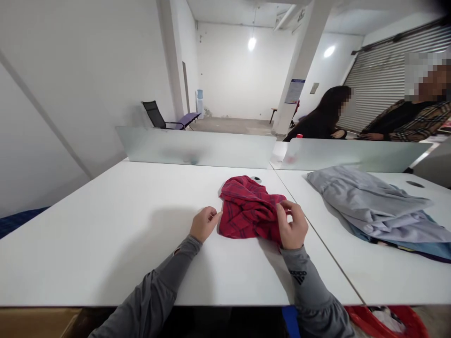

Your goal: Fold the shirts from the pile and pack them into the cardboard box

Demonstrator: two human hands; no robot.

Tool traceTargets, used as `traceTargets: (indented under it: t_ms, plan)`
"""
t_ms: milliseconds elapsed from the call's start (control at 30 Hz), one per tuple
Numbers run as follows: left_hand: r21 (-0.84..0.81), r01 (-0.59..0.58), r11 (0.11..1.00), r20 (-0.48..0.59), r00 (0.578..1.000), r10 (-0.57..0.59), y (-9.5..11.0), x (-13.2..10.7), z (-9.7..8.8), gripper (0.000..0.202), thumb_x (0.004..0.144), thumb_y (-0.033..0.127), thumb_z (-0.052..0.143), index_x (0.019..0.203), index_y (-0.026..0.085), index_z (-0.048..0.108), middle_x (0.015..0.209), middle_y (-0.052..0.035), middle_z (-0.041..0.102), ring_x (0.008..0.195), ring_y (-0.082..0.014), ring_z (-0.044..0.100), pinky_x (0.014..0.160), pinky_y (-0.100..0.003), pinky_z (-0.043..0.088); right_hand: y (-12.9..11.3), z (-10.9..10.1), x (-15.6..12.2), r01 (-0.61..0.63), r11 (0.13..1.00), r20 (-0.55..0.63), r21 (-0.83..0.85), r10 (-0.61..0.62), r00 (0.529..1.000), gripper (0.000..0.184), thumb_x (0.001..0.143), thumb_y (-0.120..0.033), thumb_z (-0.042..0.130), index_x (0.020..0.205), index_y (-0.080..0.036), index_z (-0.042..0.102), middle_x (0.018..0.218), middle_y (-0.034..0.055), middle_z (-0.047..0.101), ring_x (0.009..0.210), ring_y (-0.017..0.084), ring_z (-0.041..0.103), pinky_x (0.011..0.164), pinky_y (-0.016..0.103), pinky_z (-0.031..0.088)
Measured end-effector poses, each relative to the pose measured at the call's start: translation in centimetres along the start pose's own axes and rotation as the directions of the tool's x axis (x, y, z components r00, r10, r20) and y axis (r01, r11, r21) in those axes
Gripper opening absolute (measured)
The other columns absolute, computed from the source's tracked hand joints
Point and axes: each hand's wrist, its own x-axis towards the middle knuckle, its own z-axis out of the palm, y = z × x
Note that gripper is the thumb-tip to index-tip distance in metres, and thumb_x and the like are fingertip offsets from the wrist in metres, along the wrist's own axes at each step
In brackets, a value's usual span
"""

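Note:
A crumpled red plaid cloth [248, 208] lies on the white table [105, 234] in front of me. At the cloth's left edge rests my left hand [203, 224], fingers curled and pinching the fabric there. On the right side, my right hand [291, 225] has its fingers closed on a fold of the same cloth. Both arms wear grey sleeves.
A pile of grey and light blue clothes [377, 206] lies on the adjoining table to the right. Frosted divider panels [197, 148] stand along the back edge. Two people [324, 117] sit beyond them. A red bag [387, 321] lies below the table's front edge.

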Motion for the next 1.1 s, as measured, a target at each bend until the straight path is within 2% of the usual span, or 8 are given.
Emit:
traceTargets:
  t_ms: [100,233,300,433,533,667,767,1100]
  plan:
    - [0.03,-0.191,0.981,0.053,0.981,0.189,0.9,-0.7,0.3,0.03,0.081,0.049,0.061,0.089,0.02,0.058,0.086,-0.004,0.063,0.079,-0.0176,0.06,0.07,-0.028,0.046,2.0,0.7,0.1,-0.252,0.968,0.195,-0.002,0.247,0.949,0.049,0.075,-0.047,0.067,0.111,-0.015,0.06,0.095,0.01,0.068,0.078,0.022,0.064,0.071,0.038,0.054]
    - [-0.027,-0.332,0.943,0.163,0.929,0.332,1.8,-1.3,0.9,0.052,0.067,0.048,0.077,0.106,0.02,0.059,0.106,-0.0102,0.063,0.102,-0.0273,0.057,0.09,-0.041,0.046,-0.2,3.9,-1.9,-0.159,0.969,0.381,0.188,0.077,0.921,0.034,0.079,-0.03,0.058,0.109,-0.016,0.062,0.097,0.0077,0.069,0.086,0.02,0.065,0.082,0.037,0.053]
    - [-0.201,-0.245,0.949,0.161,0.947,0.278,1.9,-1.4,1.2,0.057,0.056,0.041,0.085,0.104,0.019,0.063,0.108,-0.0105,0.065,0.108,-0.0308,0.056,0.099,-0.046,0.042,-2.8,5.6,-3.1,-0.055,0.945,0.394,0.323,-0.081,0.915,0.027,0.08,-0.02,0.051,0.104,-0.017,0.063,0.101,0.0072,0.069,0.093,0.019,0.065,0.088,0.036,0.052]
    - [-0.553,0.033,0.833,0.106,0.994,0.031,1.4,-1.3,1.5,0.043,0.057,0.032,0.082,0.095,0.019,0.067,0.104,-0.0083,0.069,0.106,-0.0302,0.06,0.101,-0.046,0.044,-7.1,6.8,-4.4,0.102,0.834,0.465,0.542,-0.398,0.791,0.026,0.084,-0.019,0.052,0.109,-0.018,0.062,0.112,0.0093,0.067,0.108,0.019,0.061,0.095,0.034,0.049]
    - [-0.687,0.124,0.716,0.037,0.99,-0.136,0.8,-0.8,1.2,0.038,0.072,0.042,0.071,0.1,0.018,0.065,0.112,-0.0099,0.068,0.106,-0.0279,0.062,0.093,-0.044,0.051,-7.1,5.6,-4.4,0.195,0.864,0.414,0.463,-0.405,0.815,0.023,0.089,-0.023,0.052,0.109,-0.019,0.062,0.113,0.0101,0.066,0.111,0.019,0.058,0.097,0.036,0.047]
    - [-0.886,0.198,0.418,0.028,0.925,-0.379,0.5,0.1,-0.7,0.033,0.082,0.044,0.062,0.101,0.017,0.064,0.111,-0.0121,0.068,0.102,-0.0257,0.066,0.083,-0.04,0.057,-2.8,2.2,-4.8,0.294,0.951,0.434,-0.091,-0.228,0.872,0.038,0.082,-0.034,0.062,0.118,-0.019,0.061,0.126,0.0139,0.059,0.123,0.032,0.047,0.102,0.058,0.035]
    - [-0.942,0.171,0.287,0.011,0.874,-0.485,0.3,0.4,-2.8,0.025,0.082,0.037,0.064,0.095,0.016,0.065,0.103,-0.0116,0.071,0.101,-0.0254,0.066,0.082,-0.037,0.059,1.2,-0.6,-6.0,0.343,0.867,0.591,-0.362,-0.071,0.804,0.04,0.082,-0.024,0.057,0.122,-0.021,0.061,0.132,0.0136,0.056,0.126,0.035,0.044,0.1,0.064,0.033]
    - [-0.929,0.309,0.201,0.119,0.767,-0.631,-0.9,-8.8,-8.9,0.036,0.065,0.007,0.072,0.099,0.015,0.068,0.094,-0.0052,0.073,0.091,-0.0231,0.069,0.073,-0.03,0.06,4.6,-7.4,-8.9,0.406,0.876,0.773,-0.258,-0.065,0.631,0.052,0.079,-0.009,0.043,0.126,-0.022,0.061,0.139,0.0065,0.053,0.133,0.028,0.042,0.104,0.05,0.041]
